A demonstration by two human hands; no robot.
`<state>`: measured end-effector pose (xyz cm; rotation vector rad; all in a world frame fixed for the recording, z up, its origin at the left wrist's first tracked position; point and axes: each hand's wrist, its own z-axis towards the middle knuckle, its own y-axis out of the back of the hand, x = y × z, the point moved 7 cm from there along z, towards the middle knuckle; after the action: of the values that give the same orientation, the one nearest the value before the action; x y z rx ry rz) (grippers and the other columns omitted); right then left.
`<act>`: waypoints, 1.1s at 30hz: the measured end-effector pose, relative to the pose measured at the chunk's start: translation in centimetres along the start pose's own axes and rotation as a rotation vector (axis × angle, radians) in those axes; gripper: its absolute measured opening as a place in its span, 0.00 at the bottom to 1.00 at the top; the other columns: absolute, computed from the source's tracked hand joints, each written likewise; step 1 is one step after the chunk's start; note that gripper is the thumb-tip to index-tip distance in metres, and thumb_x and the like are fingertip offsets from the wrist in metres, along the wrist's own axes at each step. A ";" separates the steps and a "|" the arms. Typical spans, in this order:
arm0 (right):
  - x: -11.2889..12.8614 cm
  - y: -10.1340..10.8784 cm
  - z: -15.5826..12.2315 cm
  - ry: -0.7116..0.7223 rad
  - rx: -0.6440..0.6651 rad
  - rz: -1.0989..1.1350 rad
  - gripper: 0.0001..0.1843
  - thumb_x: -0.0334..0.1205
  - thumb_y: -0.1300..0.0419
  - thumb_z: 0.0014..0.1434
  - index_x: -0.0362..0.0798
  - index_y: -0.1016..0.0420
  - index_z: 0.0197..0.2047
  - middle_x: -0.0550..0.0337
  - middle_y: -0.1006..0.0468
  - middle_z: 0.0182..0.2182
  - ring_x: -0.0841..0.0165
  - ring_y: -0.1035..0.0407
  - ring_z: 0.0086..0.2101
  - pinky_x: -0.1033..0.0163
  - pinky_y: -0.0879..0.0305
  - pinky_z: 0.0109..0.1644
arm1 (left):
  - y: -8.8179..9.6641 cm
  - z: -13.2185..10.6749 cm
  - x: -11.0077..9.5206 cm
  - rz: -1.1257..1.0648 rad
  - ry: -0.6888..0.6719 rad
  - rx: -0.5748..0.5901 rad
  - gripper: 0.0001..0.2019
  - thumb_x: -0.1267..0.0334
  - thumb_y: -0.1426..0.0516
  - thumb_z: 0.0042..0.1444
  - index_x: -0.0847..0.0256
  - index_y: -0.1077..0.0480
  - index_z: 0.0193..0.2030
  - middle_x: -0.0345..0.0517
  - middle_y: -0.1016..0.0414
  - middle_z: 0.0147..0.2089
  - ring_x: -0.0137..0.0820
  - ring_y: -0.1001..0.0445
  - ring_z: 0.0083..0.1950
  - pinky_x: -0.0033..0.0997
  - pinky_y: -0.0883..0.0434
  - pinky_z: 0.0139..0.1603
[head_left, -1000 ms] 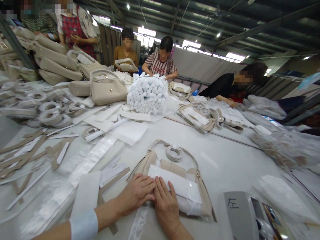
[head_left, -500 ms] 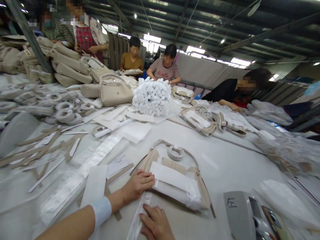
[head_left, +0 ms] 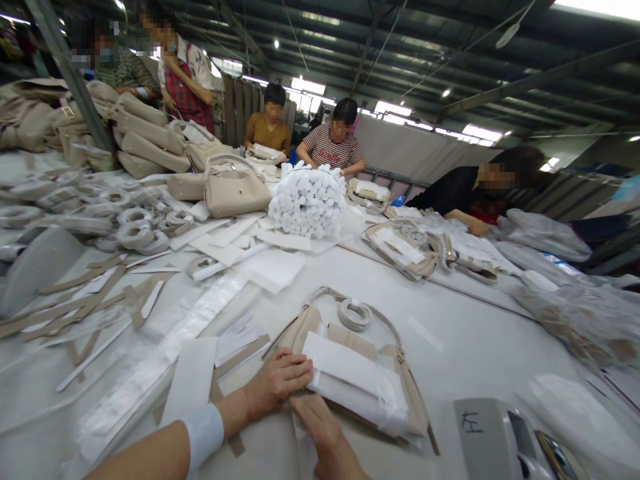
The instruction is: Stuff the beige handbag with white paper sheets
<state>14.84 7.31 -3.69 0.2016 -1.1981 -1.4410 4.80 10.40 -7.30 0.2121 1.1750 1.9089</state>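
Note:
A beige handbag (head_left: 345,393) lies on the table in front of me, wrapped round its middle with white paper (head_left: 345,360) and clear film. Its strap (head_left: 395,330) arches behind it, and a coiled strap (head_left: 355,313) sits inside that arch. My left hand (head_left: 280,380) rests on the bag's left end, fingers stretched over the edge of the wrapping. Just below it, my right hand (head_left: 325,433) lies with straight fingers at the bag's lower left corner. Under that hand runs a translucent plastic strip (head_left: 304,447), partly hidden.
A grey device (head_left: 483,433) with a handwritten mark and a phone (head_left: 557,453) are at lower right. Strips and paper (head_left: 193,373) lie to my left. Farther back are a white bundle (head_left: 307,200), an upright handbag (head_left: 235,190), wrapped bags (head_left: 400,247) and several co-workers.
My right hand has moved up along the plastic strip to the bag's corner, close to my left hand. The left hand stays on the bag. The view has shifted slightly.

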 end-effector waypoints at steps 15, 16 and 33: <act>-1.1 4.2 5.9 0.106 -0.011 -0.315 0.14 0.31 0.54 0.65 0.47 0.28 0.42 0.58 0.25 0.27 0.67 0.36 0.26 0.61 0.42 0.29 | 1.0 0.7 -0.5 -0.111 0.105 0.088 0.19 0.69 0.49 0.57 0.57 0.38 0.55 0.46 0.29 0.56 0.36 0.38 0.61 0.46 0.48 0.63; -1.9 4.4 6.1 0.074 -0.024 -0.293 0.13 0.32 0.52 0.64 0.48 0.27 0.42 0.58 0.25 0.29 0.66 0.35 0.28 0.61 0.41 0.30 | 1.4 1.0 -0.7 -0.148 0.161 0.101 0.18 0.68 0.49 0.56 0.56 0.37 0.54 0.45 0.29 0.55 0.37 0.37 0.60 0.47 0.50 0.64; -12.5 4.4 6.2 -0.655 -0.001 -0.046 0.08 0.34 0.40 0.52 0.49 0.23 0.24 0.62 0.25 0.23 0.67 0.31 0.27 0.65 0.40 0.31 | 0.4 3.2 0.5 0.000 0.648 -0.151 0.09 0.70 0.50 0.61 0.59 0.32 0.32 0.39 0.28 0.29 0.34 0.35 0.35 0.44 0.42 0.47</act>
<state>16.97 21.77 -3.83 -0.2697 -1.7226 -1.6027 5.96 12.76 -5.38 -0.5276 1.4210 2.1230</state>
